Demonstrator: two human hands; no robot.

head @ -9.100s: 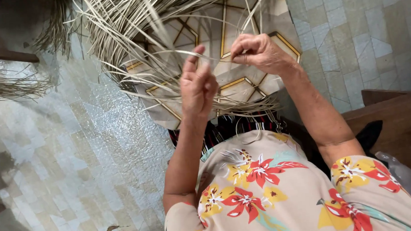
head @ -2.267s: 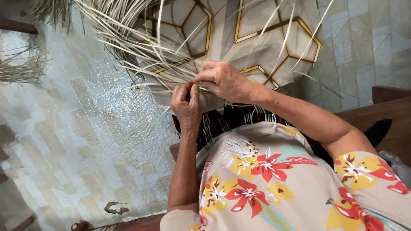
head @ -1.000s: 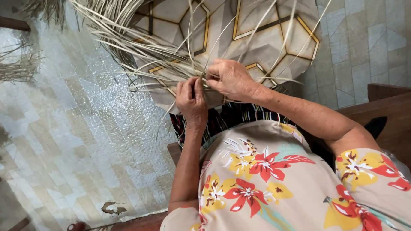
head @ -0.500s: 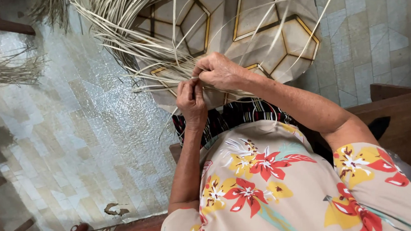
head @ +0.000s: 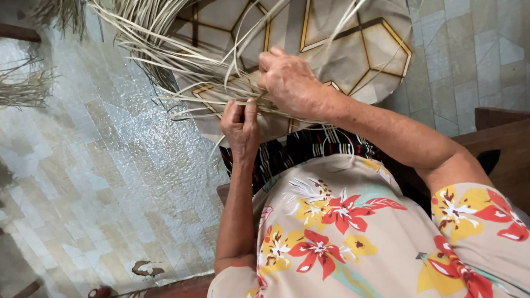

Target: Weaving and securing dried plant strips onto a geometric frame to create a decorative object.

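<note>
Nearest the floral shirt (head: 364, 234), the left hand (head: 241, 127) pinched a few pale strips (head: 214, 79) between thumb and fingers, apparently to hold them taut. Just beyond it, the right hand (head: 290, 85) curled closed over the strips where they crossed, pinning them. Beyond both hands the strips fanned out over a patterned board (head: 343, 38).

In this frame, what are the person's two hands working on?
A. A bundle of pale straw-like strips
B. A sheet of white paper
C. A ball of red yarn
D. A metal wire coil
A. The left hand pinches and the right hand presses down on the pale straw-like strips, which fan out over a cloth with gold-lined hexagons on the lap.
</note>
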